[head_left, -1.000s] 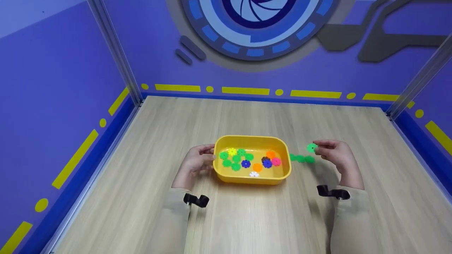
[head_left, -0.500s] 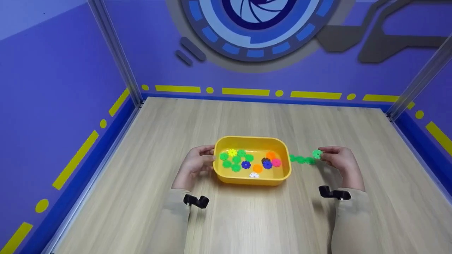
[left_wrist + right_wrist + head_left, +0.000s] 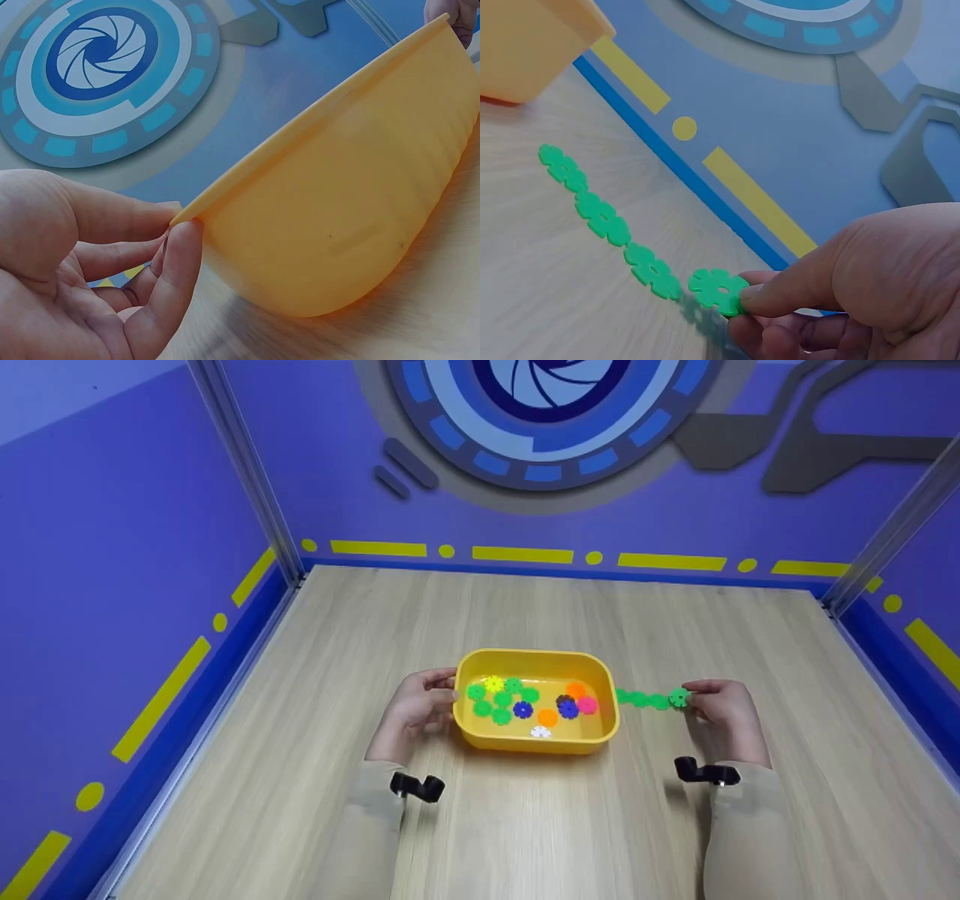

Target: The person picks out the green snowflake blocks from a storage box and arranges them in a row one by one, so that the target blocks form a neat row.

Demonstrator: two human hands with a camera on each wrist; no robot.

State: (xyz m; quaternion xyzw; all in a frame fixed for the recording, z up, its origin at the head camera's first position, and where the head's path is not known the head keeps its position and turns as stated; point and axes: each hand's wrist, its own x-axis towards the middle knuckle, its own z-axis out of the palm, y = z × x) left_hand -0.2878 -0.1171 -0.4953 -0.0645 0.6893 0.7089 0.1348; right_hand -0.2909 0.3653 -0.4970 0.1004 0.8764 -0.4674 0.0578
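My left hand (image 3: 414,703) pinches the left rim of a yellow plastic tub (image 3: 536,744), thumb outside and fingers at the edge, as the left wrist view (image 3: 112,277) shows. Between thumb and fingertips of my right hand (image 3: 727,712) is a green notched snowflake disc (image 3: 718,291) with a small central hole. To its left, a row of three green snowflake discs (image 3: 602,218) lies flat on the table, running out from the tub's right side. The held disc is tilted just past the row's near end, its shadow falling beside it.
Inside the tub lie several green discs (image 3: 502,699), a yellow disc (image 3: 493,684), dark blue discs (image 3: 523,709), orange discs (image 3: 547,718), a pink disc (image 3: 588,705) and a white disc (image 3: 540,731). Blue-purple panels (image 3: 525,529) enclose the wooden table (image 3: 480,825) at the back and sides.
My right hand has lowered the green snowflake disc and shifted it slightly right, from above the row to its right end. The left hand and tub have stayed in place.
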